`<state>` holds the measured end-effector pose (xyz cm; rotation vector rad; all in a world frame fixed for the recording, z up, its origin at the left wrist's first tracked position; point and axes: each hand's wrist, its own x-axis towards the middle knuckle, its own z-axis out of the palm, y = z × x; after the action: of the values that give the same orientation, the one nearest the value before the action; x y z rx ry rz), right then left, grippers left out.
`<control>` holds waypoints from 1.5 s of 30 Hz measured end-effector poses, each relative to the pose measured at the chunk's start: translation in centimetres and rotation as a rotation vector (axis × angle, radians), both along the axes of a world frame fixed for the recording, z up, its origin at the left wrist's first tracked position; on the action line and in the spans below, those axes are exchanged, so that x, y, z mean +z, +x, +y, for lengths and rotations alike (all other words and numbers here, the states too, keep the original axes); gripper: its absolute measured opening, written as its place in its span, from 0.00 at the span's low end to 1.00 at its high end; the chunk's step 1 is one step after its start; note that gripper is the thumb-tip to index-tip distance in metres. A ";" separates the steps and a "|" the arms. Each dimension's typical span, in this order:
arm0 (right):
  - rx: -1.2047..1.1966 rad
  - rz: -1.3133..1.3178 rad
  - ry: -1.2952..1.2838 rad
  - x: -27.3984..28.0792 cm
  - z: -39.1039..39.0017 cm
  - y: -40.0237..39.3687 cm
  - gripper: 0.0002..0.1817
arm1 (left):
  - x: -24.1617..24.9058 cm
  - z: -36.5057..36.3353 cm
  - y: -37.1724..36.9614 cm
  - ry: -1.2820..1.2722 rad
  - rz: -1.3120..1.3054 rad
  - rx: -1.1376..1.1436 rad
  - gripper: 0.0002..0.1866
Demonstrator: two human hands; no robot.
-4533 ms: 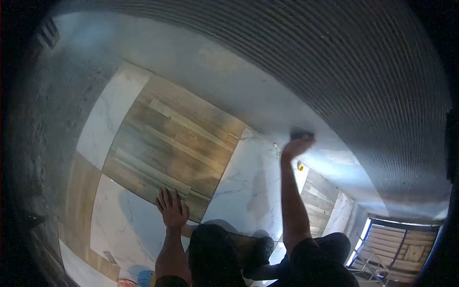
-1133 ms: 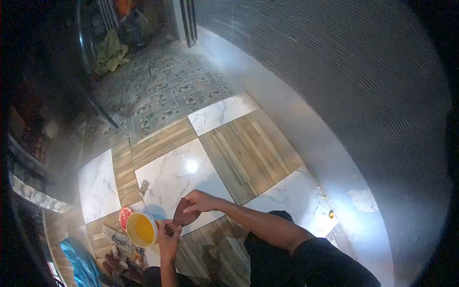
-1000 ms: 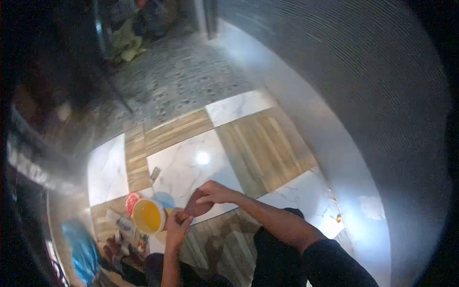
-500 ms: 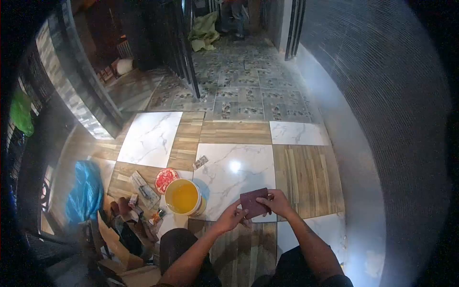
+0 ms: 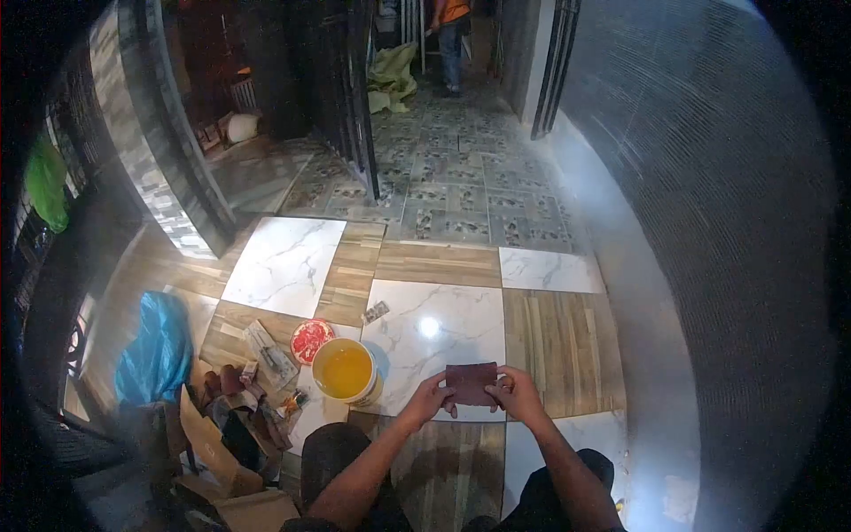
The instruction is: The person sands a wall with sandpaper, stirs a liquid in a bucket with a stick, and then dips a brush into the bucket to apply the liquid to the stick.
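Note:
A small reddish-brown sheet of sandpaper (image 5: 471, 383) is held level between my hands, above the edge of a white marbled tile. My left hand (image 5: 427, 399) pinches its left end, with the thumb on top and fingertips showing below. At the right end, my right hand (image 5: 519, 394) grips it in the same way. To the left of my hands stands a white bucket (image 5: 372, 388) with yellow liquid in it. A red and white round lid (image 5: 312, 340) lies just behind the bucket.
At left are an open cardboard box (image 5: 206, 434), several reddish-brown rolls (image 5: 232, 379) and a blue plastic bag (image 5: 155, 346). A small grey piece (image 5: 376, 311) lies on the tile ahead. A dark ribbed wall (image 5: 709, 222) runs along the right. A person (image 5: 453, 40) stands far back.
My right hand has shifted down to the sheet's right end, and the sheet is now straighter. My view has tilted up a little, showing more of the far person.

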<state>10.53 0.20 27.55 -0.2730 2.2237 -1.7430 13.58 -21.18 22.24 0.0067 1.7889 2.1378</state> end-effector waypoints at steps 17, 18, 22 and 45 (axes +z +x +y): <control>0.076 0.223 0.336 -6.3 1.7 0.5 0.11 | 0.7 -1.2 0.5 0.232 -0.194 -0.272 0.20; 0.077 0.215 0.330 -5.5 1.3 0.7 0.11 | 0.3 -1.4 0.5 0.126 -0.160 -0.324 0.21; 0.138 0.362 0.391 -4.6 0.1 0.0 0.14 | 0.9 -2.0 0.8 -0.148 -0.012 -0.445 0.19; 0.302 -0.232 0.109 -7.0 1.1 -0.2 0.14 | -1.3 -2.0 1.9 -0.389 0.108 -0.458 0.33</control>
<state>10.37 1.28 20.56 -0.3425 1.9856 -1.4139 15.46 -23.19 20.91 0.3996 2.0016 1.4806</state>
